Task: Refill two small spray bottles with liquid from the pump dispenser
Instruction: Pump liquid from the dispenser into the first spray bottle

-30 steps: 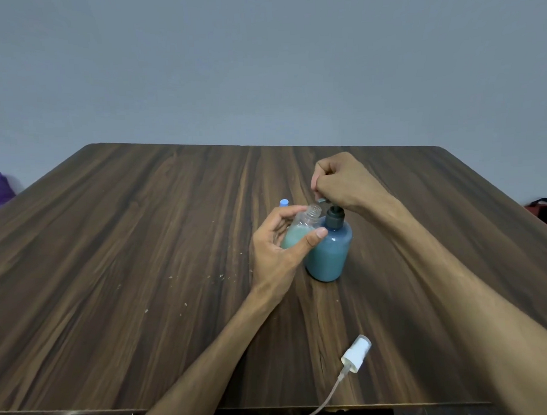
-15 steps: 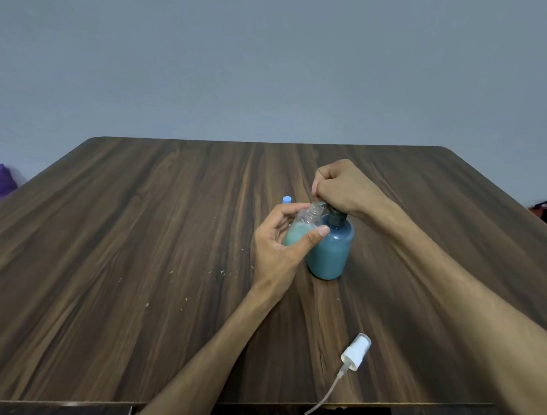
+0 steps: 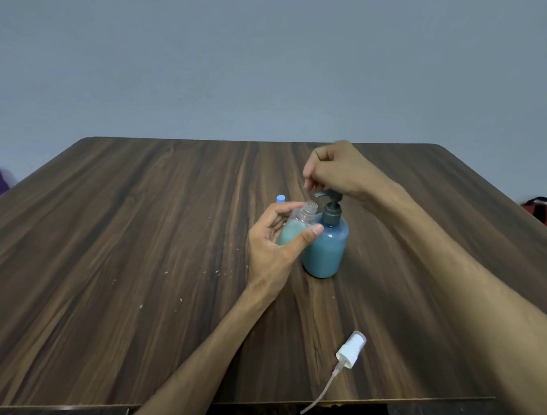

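From the head camera, a dark wood-grain table (image 3: 142, 244) fills the lower half of the view, a plain grey-blue wall behind it. Near the middle stands the pump dispenser (image 3: 325, 249), a round blue bottle full of teal liquid with a dark pump on top, upright on the tabletop. The left hand (image 3: 277, 241) grasps a small clear spray bottle (image 3: 298, 225) with thumb and fingers wrapped round its body; the bottle has no cap, holds pale green liquid in its lower part, and is tilted so its open neck leans toward the pump spout, touching the dispenser's side at about 9 o'clock of it. The right hand (image 3: 333, 170) sits over the pump head at 12 o'clock, its fingers curled into a loose fist on the pump top, the spout poking out just below the fingertips. Behind the left hand, a small light-blue cap (image 3: 280, 198) peeks out; what it belongs to is hidden. At 6 o'clock of the dispenser, near the table's front edge, lies a white spray nozzle (image 3: 350, 350) on its side, its thin tube trailing over the edge
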